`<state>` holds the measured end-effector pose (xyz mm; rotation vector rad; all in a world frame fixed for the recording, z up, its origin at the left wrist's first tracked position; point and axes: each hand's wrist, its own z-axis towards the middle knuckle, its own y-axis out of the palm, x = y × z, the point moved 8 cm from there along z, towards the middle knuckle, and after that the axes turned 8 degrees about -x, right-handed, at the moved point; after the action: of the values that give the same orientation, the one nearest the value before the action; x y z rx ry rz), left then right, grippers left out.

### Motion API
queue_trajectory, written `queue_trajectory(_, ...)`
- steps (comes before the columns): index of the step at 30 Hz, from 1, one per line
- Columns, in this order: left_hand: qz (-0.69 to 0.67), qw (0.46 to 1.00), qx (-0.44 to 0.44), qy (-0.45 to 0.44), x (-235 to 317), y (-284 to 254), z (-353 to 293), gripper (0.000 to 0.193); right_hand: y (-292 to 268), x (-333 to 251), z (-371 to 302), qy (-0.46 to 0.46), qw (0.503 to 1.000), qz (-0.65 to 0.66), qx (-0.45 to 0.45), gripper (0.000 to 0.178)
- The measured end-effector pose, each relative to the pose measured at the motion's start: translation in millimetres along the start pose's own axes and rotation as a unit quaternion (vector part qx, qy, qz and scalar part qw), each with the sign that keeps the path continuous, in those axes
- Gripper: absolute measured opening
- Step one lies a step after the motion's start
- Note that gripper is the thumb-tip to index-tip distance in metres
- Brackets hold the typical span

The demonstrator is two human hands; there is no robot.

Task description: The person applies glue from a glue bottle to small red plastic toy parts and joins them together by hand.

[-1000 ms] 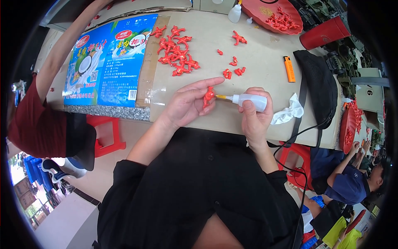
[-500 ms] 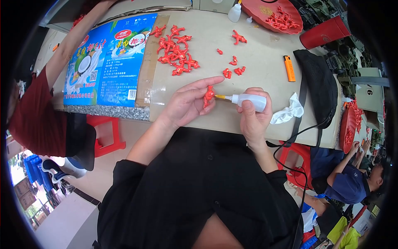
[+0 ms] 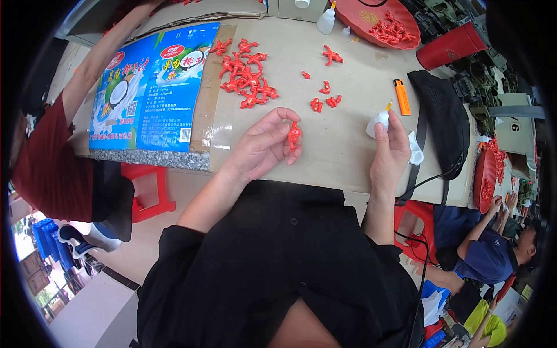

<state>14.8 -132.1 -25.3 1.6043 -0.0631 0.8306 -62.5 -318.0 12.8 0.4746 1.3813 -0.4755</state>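
Between the thumb and fingers of my left hand (image 3: 264,145) is a small red plastic figure (image 3: 294,138), held above the table's near edge. My right hand (image 3: 391,145) grips a small white squeeze bottle (image 3: 378,123) with a yellow tip, which points up and away from the figure. Under and beside that hand lies a crumpled white tissue (image 3: 416,149), partly covered. Beyond my hands a few loose red pieces (image 3: 316,105) are scattered, with a larger red piece (image 3: 332,55) farther back. A pile of red figures (image 3: 246,75) lies to their left.
An orange lighter (image 3: 402,97) and a black bag (image 3: 444,122) with a cable lie at right. Farther back are a red tray (image 3: 371,32) of pieces, another squeeze bottle (image 3: 326,22) and a red cup (image 3: 451,47). Blue printed cardboard (image 3: 148,87) covers the left, where another person's arm (image 3: 96,64) reaches.
My right hand has drawn the bottle back to the right, away from the figure, and tipped it upright. My left hand keeps the figure in nearly the same place, turned slightly.
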Motion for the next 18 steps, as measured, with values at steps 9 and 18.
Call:
queue_trajectory(9,0.049,0.998,0.018,0.027,5.2,3.8,-2.3,0.037,-5.0,9.8,0.7,0.01,0.997,-0.071,-0.025,0.026)
queue_trajectory(18,0.088,0.994,0.031,0.052,3.2,0.9,-6.1,0.029,-4.1,6.1,-1.3,-0.008,0.996,-0.084,-0.012,0.028)
